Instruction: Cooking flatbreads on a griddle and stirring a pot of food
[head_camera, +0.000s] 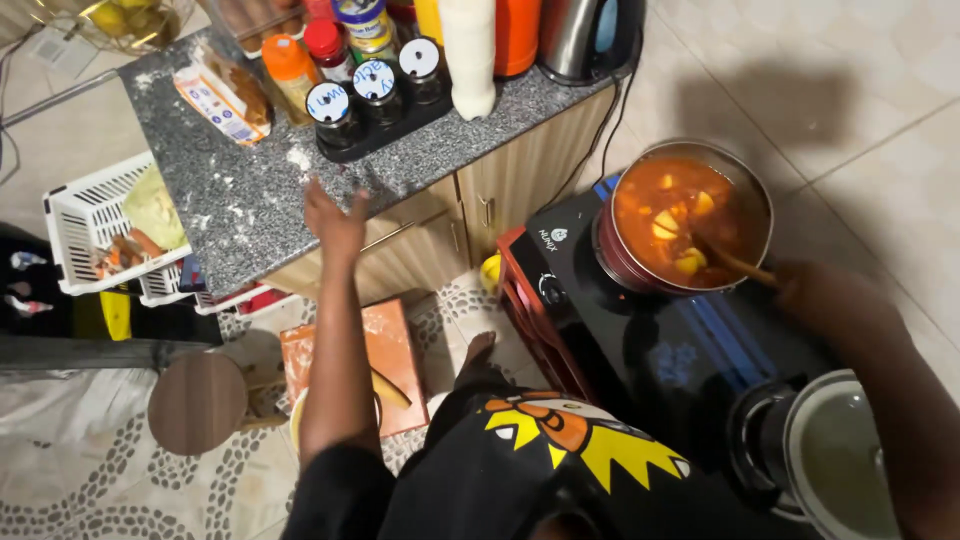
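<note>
A red stew with pale chunks is seen well under way in the pot on the black stove. A wooden spoon standing in it is gripped by the right hand. The left hand is stretched, open and empty, to the granite tabletop, well apart from the pot.

We count two hands — left hand, right hand — one pot of stew, one wooden spoon, three dark jars in a rack, one white basket.
</note>
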